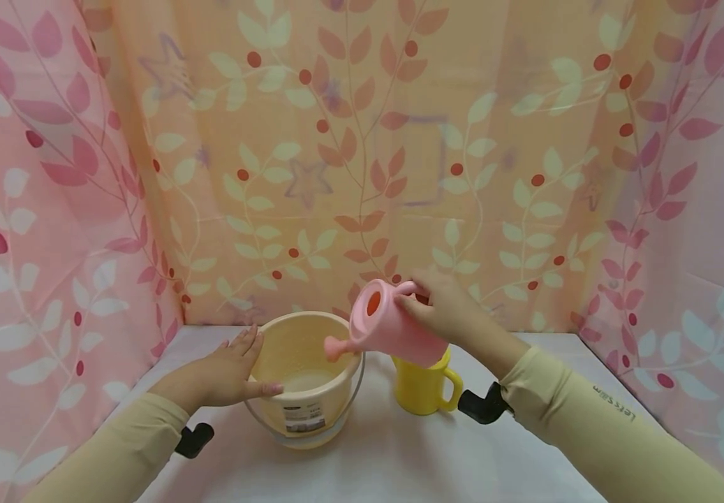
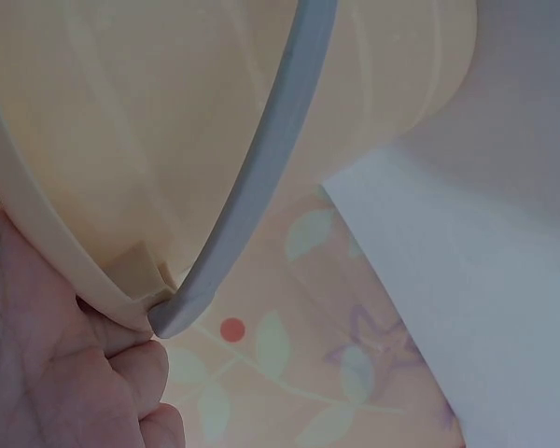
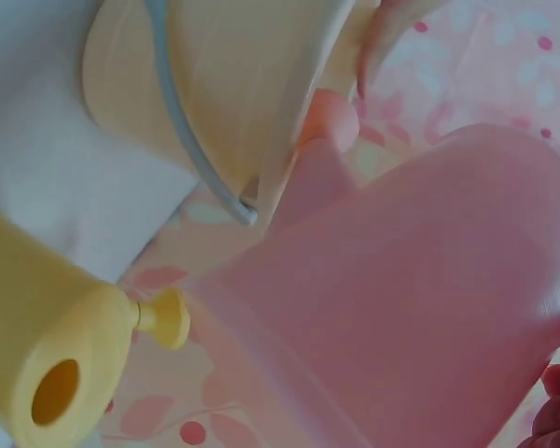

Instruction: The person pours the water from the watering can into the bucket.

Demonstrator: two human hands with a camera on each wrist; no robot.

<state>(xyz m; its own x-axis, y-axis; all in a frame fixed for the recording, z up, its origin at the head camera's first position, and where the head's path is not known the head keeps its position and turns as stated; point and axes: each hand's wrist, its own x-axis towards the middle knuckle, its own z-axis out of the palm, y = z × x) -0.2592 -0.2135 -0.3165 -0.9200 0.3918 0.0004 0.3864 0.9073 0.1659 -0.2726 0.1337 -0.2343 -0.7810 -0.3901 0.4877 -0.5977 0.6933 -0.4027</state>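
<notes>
A pink toy watering can [image 1: 393, 325] is tilted over the right rim of a cream bucket [image 1: 330, 419], its spout [image 1: 339, 348] pointing down into the bucket. My right hand [image 1: 440, 307] grips the can's handle. No stream from the spout is visible. Across the bucket's left rim lies my left hand [image 1: 226, 370], its fingers straight and its thumb along the near rim. The left wrist view shows this hand [image 2: 65, 345] touching the rim beside the grey bail handle [image 2: 247, 187]. A pale surface shows inside the bucket; whether it is water I cannot tell.
Behind and below the pink can stands a yellow watering can [image 1: 421, 391] with its handle to the right. The table [image 1: 412, 454] is covered in white. Leaf-patterned curtains [image 1: 362, 140] enclose the back and both sides.
</notes>
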